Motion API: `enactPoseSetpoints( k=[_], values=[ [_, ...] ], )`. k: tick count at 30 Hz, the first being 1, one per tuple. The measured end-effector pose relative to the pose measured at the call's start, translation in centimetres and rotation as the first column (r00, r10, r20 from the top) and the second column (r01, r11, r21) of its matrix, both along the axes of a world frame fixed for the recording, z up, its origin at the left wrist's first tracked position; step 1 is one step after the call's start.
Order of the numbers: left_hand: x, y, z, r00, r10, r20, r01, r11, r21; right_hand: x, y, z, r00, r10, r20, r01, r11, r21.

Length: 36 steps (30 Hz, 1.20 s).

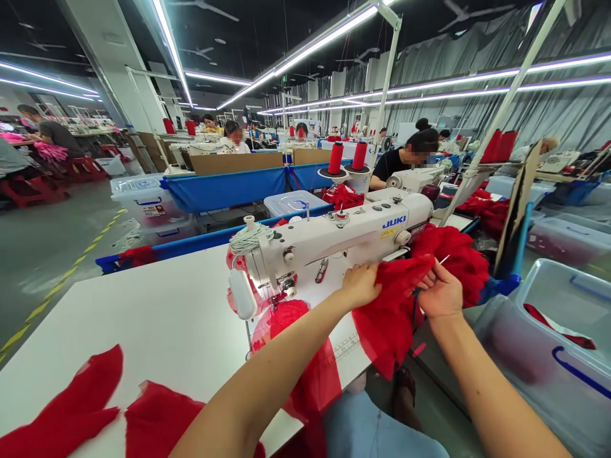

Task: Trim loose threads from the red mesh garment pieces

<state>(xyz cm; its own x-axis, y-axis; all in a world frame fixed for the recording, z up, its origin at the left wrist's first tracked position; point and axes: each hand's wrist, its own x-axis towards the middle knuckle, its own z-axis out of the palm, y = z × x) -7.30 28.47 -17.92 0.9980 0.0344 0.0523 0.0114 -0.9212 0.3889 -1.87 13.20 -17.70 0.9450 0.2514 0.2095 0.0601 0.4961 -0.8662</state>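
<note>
A piece of sheer red fabric [394,318] is stretched between my two hands at the right of the sewing machine [344,232]. My left hand [361,284] grips its left side, fingers closed. At the upper right edge my right hand [442,292] pinches the fabric between thumb and fingers. A thin pale pointed tip sticks out past these fingers; what it belongs to is mostly hidden. More red fabric [291,318], partly lace-like, lies under the needle area and hangs over the table's front edge. A large ruffled red heap [453,261] sits behind my right hand.
Loose red pieces [162,420] lie on the white table [157,312] at front left. Small thread snips [321,270] rest beneath the machine arm. A clear plastic bin [563,343] stands at right. Red thread cones [337,158] stand behind the machine; a co-worker [405,156] sits beyond.
</note>
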Motion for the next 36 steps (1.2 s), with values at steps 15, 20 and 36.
enactPoseSetpoints(
  k=[15,20,36],
  values=[
    [-1.2,-0.3,-1.9,0.98,0.177,0.092,-0.143,0.945,-0.294,-4.7,-2.3,-6.2,0.988,-0.014,0.157,0.147,0.429,-0.891],
    [-7.9,-0.5,-0.3,0.956,0.28,0.082,-0.179,0.784,-0.595,-5.6,0.1,-6.1,0.949,0.176,0.262,0.244,0.117,-0.963],
    [-24.7,4.3,1.4,0.905,0.043,-0.424,-0.35,-0.492,-0.797,-12.4,0.8,-1.6,0.905,0.407,-0.121,-0.367,0.608,-0.704]
  ],
)
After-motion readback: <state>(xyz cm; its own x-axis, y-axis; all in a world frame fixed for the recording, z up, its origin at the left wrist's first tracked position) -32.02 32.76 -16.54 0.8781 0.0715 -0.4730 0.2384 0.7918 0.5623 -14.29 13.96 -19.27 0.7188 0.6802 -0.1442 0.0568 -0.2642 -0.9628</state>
